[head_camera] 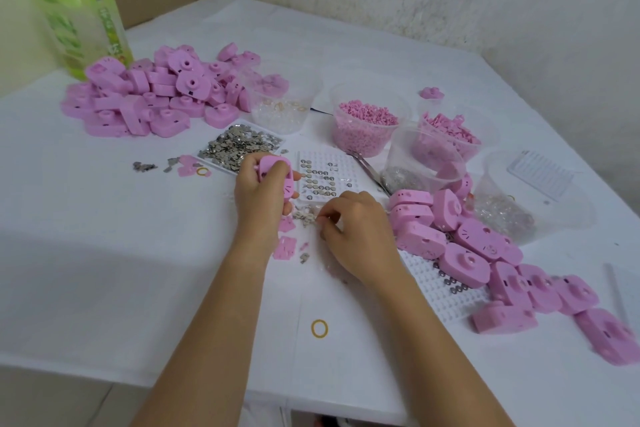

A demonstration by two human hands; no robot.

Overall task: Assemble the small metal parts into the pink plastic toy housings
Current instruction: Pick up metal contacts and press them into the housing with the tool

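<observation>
Both bare forearms reach up from the bottom edge toward the middle of the frame. The left hand [261, 194] sits just left of centre, back toward me. Its fingers and thumb are wrapped round one pink housing [277, 173], held tilted at the near edge of the white grid tray [341, 163]. The right hand [353, 236] lies lower, just right of centre, knuckles up and fingers curled. Its thumb and forefinger tips meet at a small heap of metal parts [305, 215] on the white table [138, 253]; I cannot tell whether a part is caught between them. A pile of housings [149, 97] lies at upper left, and a row of housings [485, 253] runs down the right side.
</observation>
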